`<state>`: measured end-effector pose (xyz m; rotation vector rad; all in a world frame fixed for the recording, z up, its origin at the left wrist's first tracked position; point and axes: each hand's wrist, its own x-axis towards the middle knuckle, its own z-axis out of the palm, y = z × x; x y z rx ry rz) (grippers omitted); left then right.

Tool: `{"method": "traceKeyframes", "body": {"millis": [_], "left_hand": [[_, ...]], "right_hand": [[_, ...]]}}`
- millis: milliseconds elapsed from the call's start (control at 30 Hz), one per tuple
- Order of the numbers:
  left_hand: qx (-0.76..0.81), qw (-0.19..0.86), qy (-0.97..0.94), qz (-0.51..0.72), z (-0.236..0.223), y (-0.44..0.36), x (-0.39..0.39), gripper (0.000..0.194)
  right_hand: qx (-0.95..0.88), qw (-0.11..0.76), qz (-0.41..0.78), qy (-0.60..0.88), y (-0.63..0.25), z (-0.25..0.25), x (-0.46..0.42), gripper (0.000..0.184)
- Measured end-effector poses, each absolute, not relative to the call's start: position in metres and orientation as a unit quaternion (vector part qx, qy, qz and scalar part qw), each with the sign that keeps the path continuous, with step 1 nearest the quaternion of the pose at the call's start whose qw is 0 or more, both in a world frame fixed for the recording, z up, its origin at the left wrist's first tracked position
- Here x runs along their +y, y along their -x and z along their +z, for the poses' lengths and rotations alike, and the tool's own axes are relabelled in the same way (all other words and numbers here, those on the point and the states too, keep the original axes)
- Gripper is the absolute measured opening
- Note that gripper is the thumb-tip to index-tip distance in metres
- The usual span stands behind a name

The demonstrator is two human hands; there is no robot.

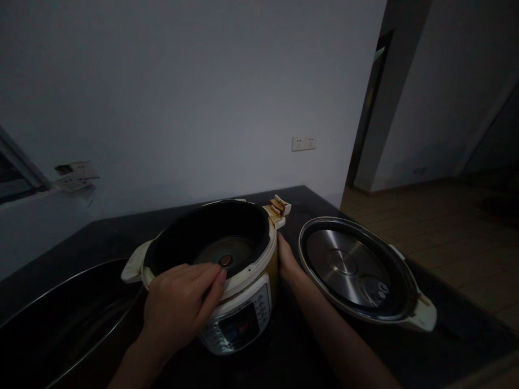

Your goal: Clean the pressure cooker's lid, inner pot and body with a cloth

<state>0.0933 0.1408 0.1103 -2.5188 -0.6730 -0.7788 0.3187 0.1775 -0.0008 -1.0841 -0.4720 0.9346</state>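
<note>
A white and gold electric pressure cooker (261, 267) stands lidless on the dark countertop, its control panel facing me. Inside its black well lies a round metal plate with a small button (225, 261) at the centre. My left hand (180, 294) is closed over the front rim, thumb and forefinger close together; the other fingertips are hidden. Against the cooker's right side rests my right hand (287, 258), its fingers mostly hidden behind the body. The cooker's lid (344, 262) lies to the right, its metal underside up. Brown stains mark the hinge bracket (279, 208).
A large dark basin or sink with a thin shiny rim (87, 354) is at the lower left. The black countertop (300, 202) meets a pale wall with a double socket (303, 143). A damaged socket (77, 175) is at left. Beyond the counter's right edge lies a tiled floor (385, 219).
</note>
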Motion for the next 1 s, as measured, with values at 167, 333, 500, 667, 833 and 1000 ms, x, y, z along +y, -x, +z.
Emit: {"method": "traceKeyframes", "body": {"millis": [167,333,500,667,833,1000], "left_hand": [[-0.26,0.212,0.901,-0.276,0.112,-0.095,0.138,0.041],[-0.27,0.215,0.901,-0.264,0.112,-0.095,0.137,0.041],[-0.251,0.212,0.903,-0.277,0.11,-0.092,0.141,0.039],[-0.249,0.211,0.903,-0.278,0.11,-0.093,0.14,0.039],[-0.253,0.214,0.902,-0.279,0.11,-0.094,0.139,0.038],[-0.244,0.223,0.905,-0.267,0.11,-0.091,0.141,0.037]], "right_hand": [[-0.231,0.733,0.417,0.485,-0.309,0.005,0.16,0.046],[-0.276,0.762,0.329,0.485,-0.264,0.009,0.108,0.068],[-0.32,0.745,0.261,0.524,-0.214,-0.004,0.072,0.064],[-0.361,0.744,0.15,0.543,-0.197,-0.008,0.064,0.058],[-0.365,0.739,0.199,0.53,-0.225,0.019,0.081,0.058],[-0.288,0.756,0.26,0.527,-0.25,0.005,0.103,0.07]]}}
